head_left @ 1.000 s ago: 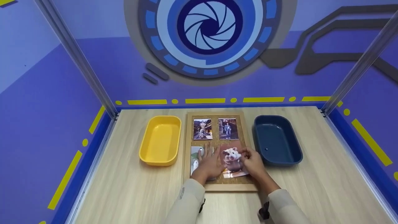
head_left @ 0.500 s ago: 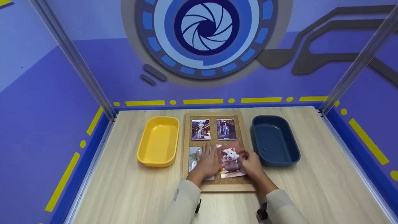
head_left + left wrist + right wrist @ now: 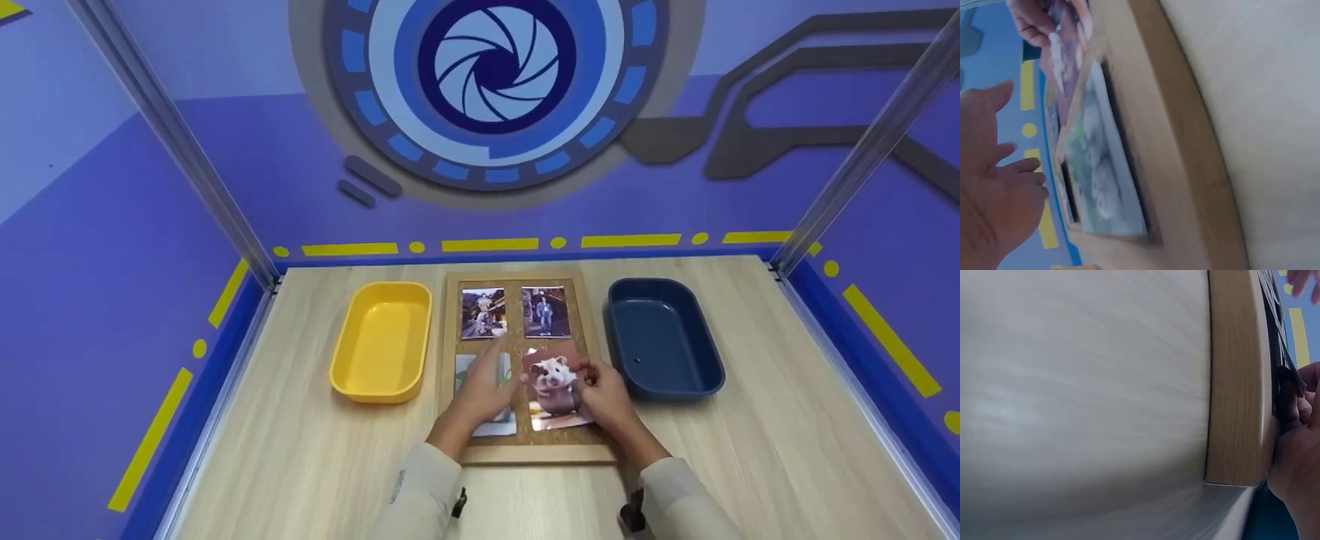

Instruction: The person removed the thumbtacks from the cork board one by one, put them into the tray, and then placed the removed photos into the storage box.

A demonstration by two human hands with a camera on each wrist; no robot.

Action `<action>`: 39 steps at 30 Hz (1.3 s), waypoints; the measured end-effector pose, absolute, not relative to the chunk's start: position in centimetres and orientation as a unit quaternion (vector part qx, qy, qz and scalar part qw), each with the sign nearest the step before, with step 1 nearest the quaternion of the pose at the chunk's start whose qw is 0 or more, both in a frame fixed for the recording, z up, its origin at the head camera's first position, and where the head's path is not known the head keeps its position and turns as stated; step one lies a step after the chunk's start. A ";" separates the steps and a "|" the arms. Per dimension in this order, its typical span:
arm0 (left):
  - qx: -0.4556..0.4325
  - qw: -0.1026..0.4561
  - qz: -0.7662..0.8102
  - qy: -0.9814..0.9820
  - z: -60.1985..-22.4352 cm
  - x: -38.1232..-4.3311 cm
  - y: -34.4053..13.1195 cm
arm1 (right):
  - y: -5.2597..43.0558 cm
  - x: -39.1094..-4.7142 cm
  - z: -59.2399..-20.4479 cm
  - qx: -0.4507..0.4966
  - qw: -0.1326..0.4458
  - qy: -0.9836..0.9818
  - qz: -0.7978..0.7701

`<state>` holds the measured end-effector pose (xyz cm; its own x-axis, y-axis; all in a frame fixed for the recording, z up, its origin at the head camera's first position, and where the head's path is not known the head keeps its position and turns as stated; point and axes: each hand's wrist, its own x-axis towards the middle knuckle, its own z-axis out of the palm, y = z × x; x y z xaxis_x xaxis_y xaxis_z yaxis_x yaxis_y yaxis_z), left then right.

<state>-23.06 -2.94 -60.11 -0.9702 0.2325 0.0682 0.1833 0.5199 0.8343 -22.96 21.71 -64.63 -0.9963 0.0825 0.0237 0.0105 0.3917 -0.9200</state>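
A wood-framed corkboard [image 3: 480, 454] lies on the table with photos on it. My right hand [image 3: 606, 391] pinches the right edge of the hamster photo [image 3: 553, 390] at the board's lower right. In the right wrist view that photo's edge [image 3: 1294, 371] sits between thumb and fingers, tilted up off the cork. My left hand [image 3: 480, 390] is raised over the lower-left photo [image 3: 495, 427], covering part of it, and holds nothing. The left wrist view shows its fingers [image 3: 1022, 174] loosely extended and apart from that photo of white animals [image 3: 1100, 169].
Two photos of people, one upper left [image 3: 484, 313] and one upper right [image 3: 546, 312], lie on the board. A yellow tray [image 3: 341, 386] stands left of it. On the right is a dark blue tray [image 3: 712, 382] with a small round object [image 3: 637, 361] inside. Purple walls enclose the table.
My left hand has lifted off the lower-left photo and shifted slightly left, uncovering more of the photo's lower right. My right hand keeps its pinch on the hamster photo.
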 end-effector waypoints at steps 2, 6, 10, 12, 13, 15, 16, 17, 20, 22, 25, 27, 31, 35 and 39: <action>0.102 -0.007 0.491 0.865 -59.5 -22.8 -3.9 | 21.4 -23.0 -64.6 -0.024 0.035 -0.831 0.555; 0.058 -0.089 0.522 0.847 -57.6 -21.9 -6.3 | 20.8 -22.9 -64.7 -0.019 0.033 -0.827 0.560; 0.013 -0.177 0.531 0.829 -57.0 -21.7 -9.6 | 20.6 -22.9 -64.7 -0.015 0.035 -0.831 0.554; -0.012 -0.211 0.526 0.824 -57.0 -21.6 -11.4 | 20.7 -22.8 -64.6 -0.017 0.040 -0.834 0.550; -0.025 -0.225 0.522 0.822 -57.1 -21.6 -12.2 | 20.8 -22.8 -64.6 -0.018 0.042 -0.834 0.550; -0.048 -0.255 0.504 0.824 -57.4 -21.5 -14.0 | 20.9 -22.8 -64.6 -0.019 0.046 -0.835 0.548; -0.059 -0.269 0.494 0.825 -57.6 -21.5 -14.8 | 21.0 -22.7 -64.6 -0.019 0.045 -0.835 0.548; -0.072 -0.279 0.485 0.826 -57.9 -21.5 -15.7 | 21.0 -22.7 -64.6 -0.020 0.044 -0.836 0.547; -0.120 -0.281 0.470 0.828 -58.7 -21.4 -17.8 | 21.3 -22.7 -64.6 -0.022 0.040 -0.838 0.544; -0.154 -0.259 0.469 0.830 -59.3 -21.5 -18.9 | 21.4 -22.7 -64.6 -0.024 0.039 -0.838 0.543; -0.193 -0.219 0.472 0.832 -60.2 -21.7 -19.9 | 21.6 -22.8 -64.4 -0.027 0.043 -0.839 0.541; -0.208 -0.194 0.480 0.830 -60.7 -21.9 -20.2 | 21.6 -22.8 -64.3 -0.027 0.046 -0.838 0.542; -0.229 -0.153 0.542 0.794 -61.5 -22.4 -20.5 | 21.6 -22.8 -64.3 -0.028 0.046 -0.840 0.540; -0.244 -0.136 0.623 0.731 -62.0 -22.6 -21.4 | 21.5 -22.8 -64.6 -0.028 0.045 -0.840 0.540; -0.245 -0.103 0.669 0.694 -62.6 -22.3 -22.5 | 21.5 -22.8 -64.9 -0.028 0.045 -0.840 0.540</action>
